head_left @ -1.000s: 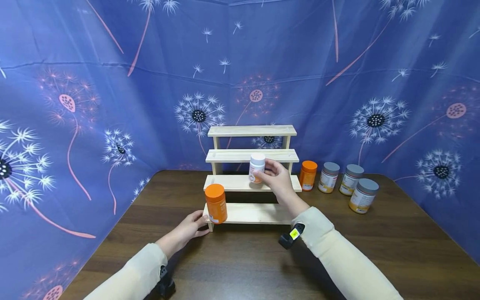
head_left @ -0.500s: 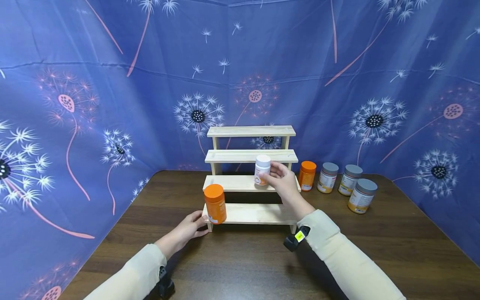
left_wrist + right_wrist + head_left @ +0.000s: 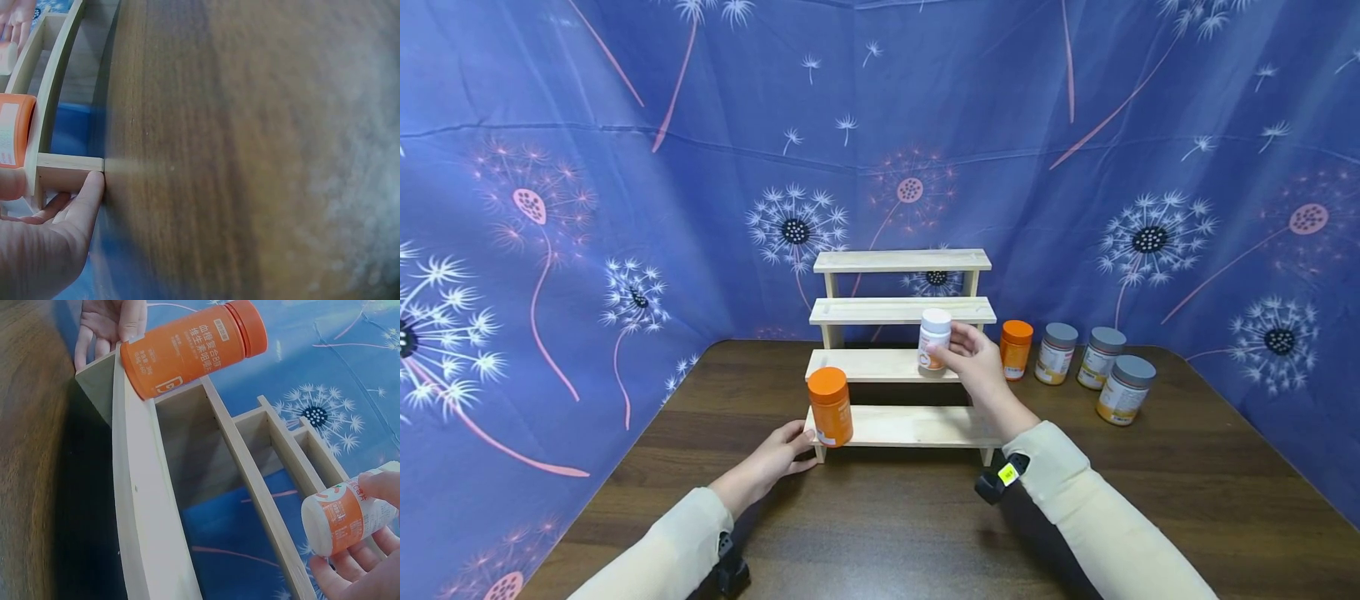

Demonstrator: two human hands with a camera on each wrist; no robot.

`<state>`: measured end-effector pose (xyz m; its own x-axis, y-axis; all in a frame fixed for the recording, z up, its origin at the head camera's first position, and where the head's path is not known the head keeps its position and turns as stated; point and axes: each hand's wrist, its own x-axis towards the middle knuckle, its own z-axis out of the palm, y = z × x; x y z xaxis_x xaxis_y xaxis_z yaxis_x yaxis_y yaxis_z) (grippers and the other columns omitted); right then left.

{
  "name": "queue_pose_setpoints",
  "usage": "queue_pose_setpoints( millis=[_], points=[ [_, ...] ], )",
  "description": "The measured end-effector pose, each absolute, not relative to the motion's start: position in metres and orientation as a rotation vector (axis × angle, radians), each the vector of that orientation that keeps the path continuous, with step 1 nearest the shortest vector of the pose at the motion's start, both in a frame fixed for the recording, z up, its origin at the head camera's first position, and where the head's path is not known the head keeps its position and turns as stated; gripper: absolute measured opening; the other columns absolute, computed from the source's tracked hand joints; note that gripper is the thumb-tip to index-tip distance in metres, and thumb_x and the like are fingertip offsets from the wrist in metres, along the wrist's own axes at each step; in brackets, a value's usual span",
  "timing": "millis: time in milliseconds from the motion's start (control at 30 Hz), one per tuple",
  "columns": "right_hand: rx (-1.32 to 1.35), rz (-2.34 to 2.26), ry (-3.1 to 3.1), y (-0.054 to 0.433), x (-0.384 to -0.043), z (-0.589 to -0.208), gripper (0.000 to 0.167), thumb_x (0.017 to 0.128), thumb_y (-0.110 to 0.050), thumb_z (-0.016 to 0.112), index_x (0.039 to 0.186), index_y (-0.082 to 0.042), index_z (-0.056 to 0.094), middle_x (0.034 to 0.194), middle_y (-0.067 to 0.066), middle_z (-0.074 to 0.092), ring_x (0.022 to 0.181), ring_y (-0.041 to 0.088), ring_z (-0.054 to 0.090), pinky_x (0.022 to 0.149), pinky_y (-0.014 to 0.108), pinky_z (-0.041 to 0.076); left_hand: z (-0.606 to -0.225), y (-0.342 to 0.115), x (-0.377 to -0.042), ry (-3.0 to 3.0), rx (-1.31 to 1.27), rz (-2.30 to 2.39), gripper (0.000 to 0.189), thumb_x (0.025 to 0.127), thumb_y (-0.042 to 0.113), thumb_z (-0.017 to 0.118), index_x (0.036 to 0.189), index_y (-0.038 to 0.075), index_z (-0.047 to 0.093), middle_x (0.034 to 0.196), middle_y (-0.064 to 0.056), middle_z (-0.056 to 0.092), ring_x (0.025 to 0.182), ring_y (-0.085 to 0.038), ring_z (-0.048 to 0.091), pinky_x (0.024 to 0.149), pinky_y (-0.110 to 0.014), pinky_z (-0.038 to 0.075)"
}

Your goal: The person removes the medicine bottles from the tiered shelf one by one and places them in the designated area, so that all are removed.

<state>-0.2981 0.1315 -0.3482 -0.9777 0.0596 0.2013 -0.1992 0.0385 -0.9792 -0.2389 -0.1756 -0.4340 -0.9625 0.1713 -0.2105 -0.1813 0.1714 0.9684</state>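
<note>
My right hand (image 3: 976, 362) pinches a small white bottle (image 3: 934, 337) with a white cap and an orange-and-white label. The bottle is upright at the second tier from the bottom of a pale wooden step rack (image 3: 917, 427), right of its middle. In the right wrist view, thumb and fingers lie on opposite sides of the white bottle (image 3: 347, 515). My left hand (image 3: 771, 462) holds the left end of the bottom tier. The left wrist view shows a digit against the side panel (image 3: 69, 172). An orange jar (image 3: 831, 410) stands on that tier beside this hand.
Right of the rack, another orange jar (image 3: 1016, 350) stands on the dark wooden table (image 3: 880, 533). Several grey-lidded jars (image 3: 1056, 354) are grouped farther right. A blue dandelion-print cloth (image 3: 880, 125) hangs behind the rack.
My right hand has moved the white bottle to the right along the second tier. The left hand, the rack and the orange jar on it stay in place.
</note>
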Motion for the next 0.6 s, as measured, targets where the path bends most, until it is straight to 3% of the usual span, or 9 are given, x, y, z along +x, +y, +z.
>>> queue_pose_setpoints(
  millis=[400, 600],
  points=[
    [0.114, 1.979, -2.159, 0.147, -0.293, -0.344, 0.055, 0.087, -0.011, 0.072, 0.136, -0.003, 0.048, 0.132, 0.019, 0.055, 0.110, 0.018, 0.056, 0.082, 0.007, 0.048, -0.434, -0.176, -0.238, 2.179, 0.022, 1.863, 0.040, 0.105, 0.016, 0.040, 0.138, -0.005, 0.041, 0.135, -0.024, 0.050, 0.123, -0.033, 0.052, 0.098, -0.042, 0.053],
    [0.068, 1.972, -2.153, 0.157, -0.292, -0.342, 0.056, 0.087, -0.013, 0.073, 0.136, -0.002, 0.048, 0.127, 0.014, 0.057, 0.101, 0.009, 0.057, 0.080, 0.007, 0.049, -0.434, -0.175, -0.239, 2.180, 0.034, 1.872, 0.039, 0.105, 0.016, 0.041, 0.137, -0.006, 0.041, 0.135, -0.025, 0.049, 0.124, -0.035, 0.051, 0.098, -0.043, 0.053]
  ],
)
